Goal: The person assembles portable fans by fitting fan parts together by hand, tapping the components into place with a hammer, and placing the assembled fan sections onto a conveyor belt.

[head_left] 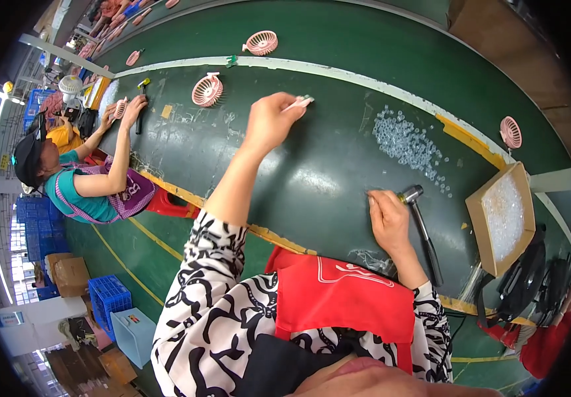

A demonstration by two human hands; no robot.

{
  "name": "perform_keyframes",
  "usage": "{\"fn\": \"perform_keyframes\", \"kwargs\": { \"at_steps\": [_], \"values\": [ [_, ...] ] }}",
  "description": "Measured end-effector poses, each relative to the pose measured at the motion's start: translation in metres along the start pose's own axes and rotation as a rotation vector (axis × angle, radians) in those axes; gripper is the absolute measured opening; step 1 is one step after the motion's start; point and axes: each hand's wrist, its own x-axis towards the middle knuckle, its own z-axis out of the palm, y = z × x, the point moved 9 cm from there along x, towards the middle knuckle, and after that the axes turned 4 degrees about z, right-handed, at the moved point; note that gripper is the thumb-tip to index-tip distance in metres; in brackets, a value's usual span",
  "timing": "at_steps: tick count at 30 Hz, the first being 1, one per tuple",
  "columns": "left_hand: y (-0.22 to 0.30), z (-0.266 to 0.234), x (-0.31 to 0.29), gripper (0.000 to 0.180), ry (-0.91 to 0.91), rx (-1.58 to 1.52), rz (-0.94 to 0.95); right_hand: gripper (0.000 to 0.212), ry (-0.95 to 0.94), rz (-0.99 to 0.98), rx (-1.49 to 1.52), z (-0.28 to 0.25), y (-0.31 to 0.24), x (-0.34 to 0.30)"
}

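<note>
Left grip pinched on small pale-pink part, greenish at the tip. Part pokes out to its right, over the desk. Right grip curled, can't tell if holding anything; hammer just right of it.

A: ok so what's the left hand up to?
B: Reaching way forward, bare left forearm angled up, fingers bent, thumb and index pinched and pointing right.
A: And the right hand?
B: Closer to the body tbh. Fingers loosely curled, thumb near the index, right forearm slanting inward. Can't tell if those tips touch.
</note>
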Motion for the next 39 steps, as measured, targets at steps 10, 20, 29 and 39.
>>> {"fn": "perform_keyframes", "kwargs": {
  "at_steps": [10,20,29,39],
  "values": [
    [0.059,0.102,0.029,0.052,0.154,0.168,0.598,0.011,-0.013,0.049,0.042,0.000,0.005,0.001],
    [-0.050,-0.043,0.029,0.054,0.523,0.287,0.361,0.011,0.000,0.062,0.037,-0.003,0.006,0.002],
    [-0.131,-0.113,0.055,0.025,0.516,0.379,-0.096,0.010,0.019,0.071,0.015,-0.002,0.004,0.002],
    [-0.037,-0.032,0.052,0.015,0.235,-0.473,0.146,0.008,0.043,0.043,0.029,-0.004,0.001,0.005]
  ]
}}
